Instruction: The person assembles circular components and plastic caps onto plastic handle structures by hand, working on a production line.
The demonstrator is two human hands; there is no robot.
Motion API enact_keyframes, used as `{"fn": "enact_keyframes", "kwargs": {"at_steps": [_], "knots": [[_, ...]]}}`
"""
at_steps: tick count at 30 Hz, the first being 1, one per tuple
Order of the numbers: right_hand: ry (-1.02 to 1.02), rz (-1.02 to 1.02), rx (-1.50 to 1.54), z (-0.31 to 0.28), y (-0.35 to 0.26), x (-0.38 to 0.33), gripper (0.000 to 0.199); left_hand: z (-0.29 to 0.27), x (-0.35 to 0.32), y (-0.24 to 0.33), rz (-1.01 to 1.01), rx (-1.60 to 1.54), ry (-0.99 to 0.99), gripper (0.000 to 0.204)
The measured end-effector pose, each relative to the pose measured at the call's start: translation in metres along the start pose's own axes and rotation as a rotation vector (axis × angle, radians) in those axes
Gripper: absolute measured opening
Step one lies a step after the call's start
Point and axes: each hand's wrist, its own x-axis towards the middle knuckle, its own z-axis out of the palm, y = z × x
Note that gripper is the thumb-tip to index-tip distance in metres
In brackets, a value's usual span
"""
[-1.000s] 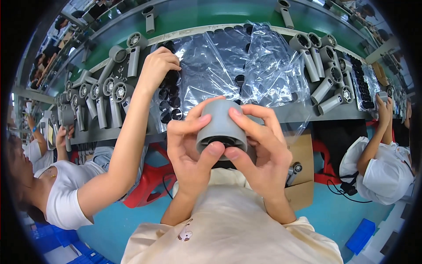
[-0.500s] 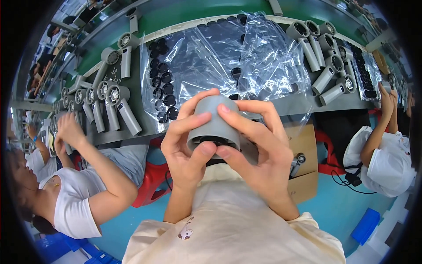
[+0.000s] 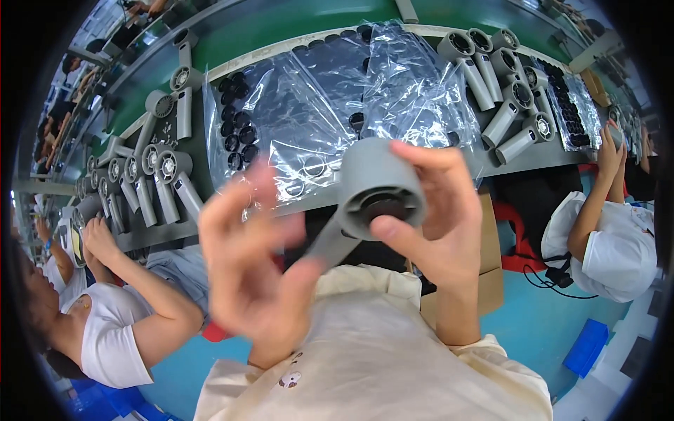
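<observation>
My right hand (image 3: pixel 439 217) grips a grey hand-held fan body (image 3: pixel 375 186) by its round head, thumb on the dark front opening. Its handle (image 3: pixel 326 245) slants down to the left. My left hand (image 3: pixel 249 259) is blurred, fingers spread, just left of the handle and off the fan head. Whether its thumb touches the handle I cannot tell. Both hands are raised in front of my chest, above the edge of the green workbench (image 3: pixel 295 28).
Clear plastic bags (image 3: pixel 330 105) of black round parts lie on the bench. Rows of grey fan bodies (image 3: pixel 158 182) rest at left, more grey fans (image 3: pixel 502 91) at right. A person in white (image 3: pixel 105 330) works at my left, another person (image 3: pixel 611 231) at my right. A cardboard box (image 3: pixel 491 266) stands below.
My left hand has come off the fan head and moved down-left, fingers spread. The fan now tilts with its handle showing. The person at left pulled an arm back from the bags.
</observation>
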Motion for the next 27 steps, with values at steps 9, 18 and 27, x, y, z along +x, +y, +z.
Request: {"fn": "enact_keyframes", "kwargs": {"at_steps": [9, 18, 27], "knots": [[-0.027, -0.206, 0.067, 0.012, 0.002, -0.001, 0.059, 0.047, -0.028, -0.008, -0.513, -0.491, -0.013, 0.087], [0.061, -0.321, 0.231, 0.034, 0.009, 0.005, 0.063, 0.065, -0.014, -0.032, -0.400, -0.630, 0.363, 0.077], [0.243, -0.086, 0.218, 0.036, 0.019, 0.013, 0.047, 0.070, -0.005, -0.042, -0.411, -0.727, 0.193, 0.062]]}}
